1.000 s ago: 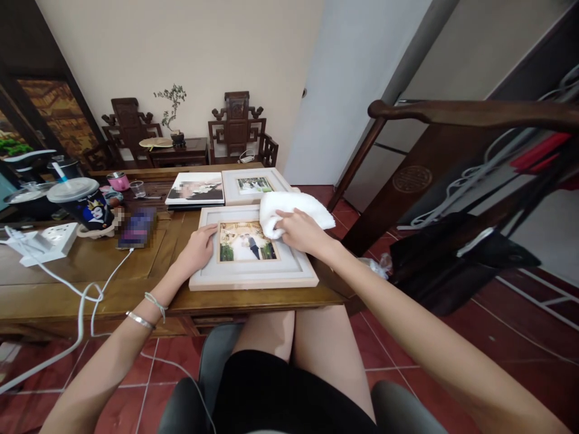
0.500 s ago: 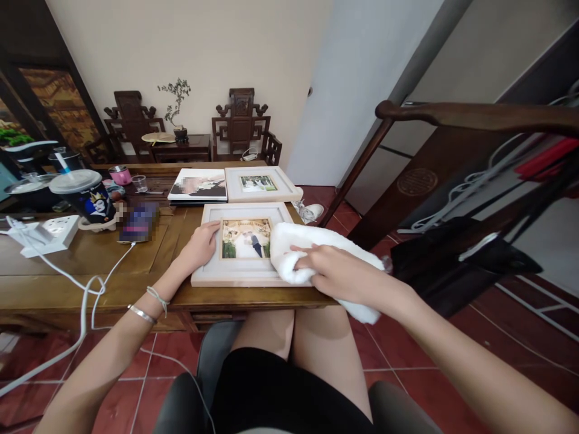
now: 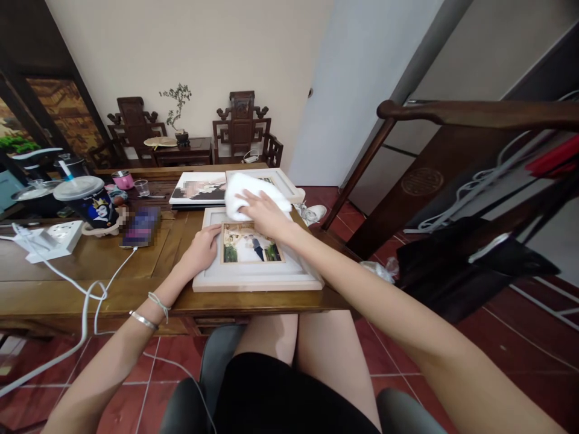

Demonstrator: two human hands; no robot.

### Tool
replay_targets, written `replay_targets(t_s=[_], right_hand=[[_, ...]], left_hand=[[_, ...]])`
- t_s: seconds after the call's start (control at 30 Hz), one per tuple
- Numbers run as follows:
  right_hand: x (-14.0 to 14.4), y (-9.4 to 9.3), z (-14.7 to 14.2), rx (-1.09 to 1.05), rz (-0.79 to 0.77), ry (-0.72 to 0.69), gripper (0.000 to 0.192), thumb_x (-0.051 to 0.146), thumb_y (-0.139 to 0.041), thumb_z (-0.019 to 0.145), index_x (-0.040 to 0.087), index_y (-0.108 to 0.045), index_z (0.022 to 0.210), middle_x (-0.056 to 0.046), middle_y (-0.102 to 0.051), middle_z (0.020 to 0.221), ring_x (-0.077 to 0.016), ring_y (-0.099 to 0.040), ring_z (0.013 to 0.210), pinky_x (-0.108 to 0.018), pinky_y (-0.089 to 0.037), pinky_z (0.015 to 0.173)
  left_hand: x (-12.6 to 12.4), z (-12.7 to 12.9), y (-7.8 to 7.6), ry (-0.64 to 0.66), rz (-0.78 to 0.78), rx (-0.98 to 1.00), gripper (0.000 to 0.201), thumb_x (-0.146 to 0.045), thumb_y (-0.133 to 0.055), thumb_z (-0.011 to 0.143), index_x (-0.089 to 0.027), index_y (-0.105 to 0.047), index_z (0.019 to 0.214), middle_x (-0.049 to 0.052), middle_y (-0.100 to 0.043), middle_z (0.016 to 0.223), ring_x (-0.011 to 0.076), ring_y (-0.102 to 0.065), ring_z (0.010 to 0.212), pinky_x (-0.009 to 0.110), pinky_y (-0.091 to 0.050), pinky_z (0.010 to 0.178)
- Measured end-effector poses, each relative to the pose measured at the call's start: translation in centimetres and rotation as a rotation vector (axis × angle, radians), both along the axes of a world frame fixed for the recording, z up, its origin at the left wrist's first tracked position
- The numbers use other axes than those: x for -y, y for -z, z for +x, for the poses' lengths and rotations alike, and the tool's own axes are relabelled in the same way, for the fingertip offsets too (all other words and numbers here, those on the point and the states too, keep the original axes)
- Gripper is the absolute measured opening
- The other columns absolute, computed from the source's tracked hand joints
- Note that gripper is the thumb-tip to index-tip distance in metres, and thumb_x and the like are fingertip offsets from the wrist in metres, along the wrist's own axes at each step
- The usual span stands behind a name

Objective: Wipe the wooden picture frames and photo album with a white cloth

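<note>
My lap and the chair edge fill the bottom centre of the frame. Above them lies the wooden table (image 3: 67, 283), running from the left edge to the middle. At its near edge, centre frame, rests the white picture frame (image 3: 256, 274), lying flat with a photograph showing in its window. My left hand (image 3: 201, 250) lies on the frame's left border, fingers loosely spread and pressing down, gripping nothing. My right hand (image 3: 265, 214), reaching in from the lower right, presses a white cloth (image 3: 242, 190) against the frame's far border; the fingers are curled over the cloth, bunching it. Just beyond, partly hidden by the cloth, lies a second frame (image 3: 289, 187), with a photo album (image 3: 199, 188) beside it to the left. Left of centre lie a phone (image 3: 140, 226), a lidded cup (image 3: 88, 202) and a white power strip (image 3: 49, 238) with its cable trailing off the table. Two carved chairs (image 3: 242, 129) stand at the far wall, upper centre.
</note>
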State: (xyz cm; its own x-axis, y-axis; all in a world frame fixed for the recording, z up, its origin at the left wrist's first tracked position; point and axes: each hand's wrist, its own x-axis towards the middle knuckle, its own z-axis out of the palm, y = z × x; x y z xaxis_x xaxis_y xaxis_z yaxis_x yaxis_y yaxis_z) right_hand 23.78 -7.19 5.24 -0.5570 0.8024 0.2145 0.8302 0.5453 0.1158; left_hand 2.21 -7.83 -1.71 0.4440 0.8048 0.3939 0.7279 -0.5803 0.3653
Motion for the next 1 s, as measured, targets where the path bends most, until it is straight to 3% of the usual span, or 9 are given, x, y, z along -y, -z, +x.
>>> replay_targets(t_s=[0.13, 0.23, 0.37, 0.53, 0.77, 0.87, 1.0], right_hand=[[-2.0, 0.3, -3.7, 0.011, -0.074, -0.165, 0.034, 0.007, -0.055, 0.086, 0.012, -0.066, 0.118, -0.02, -0.058, 0.136, -0.0285, -0.044, 0.136, -0.045, -0.023, 0.113], [-2.3, 0.2, -4.3, 0.046, -0.132, -0.161, 0.027, 0.009, -0.053, 0.087, 0.013, -0.07, 0.107, -0.017, -0.067, 0.12, -0.0268, -0.059, 0.116, -0.041, -0.029, 0.105], [-1.7, -0.2, -2.4, 0.1, -0.147, -0.071, 0.023, 0.018, -0.059, 0.086, 0.013, -0.074, 0.102, -0.017, -0.07, 0.114, -0.0282, -0.063, 0.106, -0.04, -0.03, 0.1], [-1.0, -1.1, 1.9, 0.157, -0.18, 0.063, 0.039, 0.001, -0.05, 0.082, 0.015, -0.076, 0.108, -0.014, -0.074, 0.113, -0.0267, -0.064, 0.107, -0.035, -0.036, 0.094], [0.2, -1.3, 7.0, 0.173, -0.2, 0.283, 0.047, 0.0, -0.047, 0.081, 0.017, -0.076, 0.113, -0.013, -0.073, 0.116, -0.0286, -0.065, 0.109, -0.033, -0.044, 0.083], [2.1, -1.1, 7.1, 0.167, -0.212, 0.274, 0.048, -0.001, -0.045, 0.078, 0.016, -0.077, 0.11, -0.014, -0.075, 0.109, -0.0282, -0.067, 0.103, -0.033, -0.045, 0.078], [6.9, -1.8, 6.7, 0.139, -0.29, 0.209, 0.053, -0.006, -0.045, 0.07, 0.015, -0.078, 0.105, -0.013, -0.076, 0.103, -0.0273, -0.068, 0.098, -0.031, -0.045, 0.076]], left_hand=[[0.0, 0.0, -0.2, -0.004, 0.015, -0.031, 0.044, -0.005, -0.041, 0.084, -0.014, -0.07, 0.117, 0.012, -0.069, 0.124, 0.025, -0.064, 0.119, 0.039, -0.047, 0.108], [0.0, 0.0, -0.3, 0.01, 0.01, -0.036, 0.044, -0.004, -0.04, 0.085, -0.014, -0.07, 0.116, 0.011, -0.071, 0.12, 0.0245, -0.066, 0.113, 0.038, -0.05, 0.103], [0.1, 0.1, -0.1, 0.024, 0.01, -0.007, 0.046, -0.003, -0.04, 0.085, -0.014, -0.068, 0.12, 0.01, -0.066, 0.132, 0.024, -0.061, 0.124, 0.037, -0.045, 0.111], [0.2, 0.1, 0.1, -0.007, -0.021, 0.009, 0.049, -0.004, -0.04, 0.087, -0.015, -0.065, 0.127, 0.01, -0.062, 0.137, 0.0242, -0.057, 0.129, 0.039, -0.042, 0.113], [0.0, -0.1, 0.4, -0.027, -0.019, -0.002, 0.046, -0.006, -0.042, 0.088, -0.012, -0.066, 0.126, 0.013, -0.061, 0.137, 0.0254, -0.057, 0.13, 0.04, -0.043, 0.113], [0.0, -0.1, 0.5, -0.037, -0.023, -0.001, 0.045, -0.007, -0.041, 0.089, -0.013, -0.066, 0.125, 0.012, -0.061, 0.138, 0.0253, -0.057, 0.129, 0.041, -0.044, 0.112], [0.0, -0.1, 0.5, -0.028, -0.02, 0.014, 0.044, -0.007, -0.042, 0.088, -0.012, -0.067, 0.124, 0.013, -0.062, 0.137, 0.0254, -0.057, 0.129, 0.04, -0.044, 0.112]])
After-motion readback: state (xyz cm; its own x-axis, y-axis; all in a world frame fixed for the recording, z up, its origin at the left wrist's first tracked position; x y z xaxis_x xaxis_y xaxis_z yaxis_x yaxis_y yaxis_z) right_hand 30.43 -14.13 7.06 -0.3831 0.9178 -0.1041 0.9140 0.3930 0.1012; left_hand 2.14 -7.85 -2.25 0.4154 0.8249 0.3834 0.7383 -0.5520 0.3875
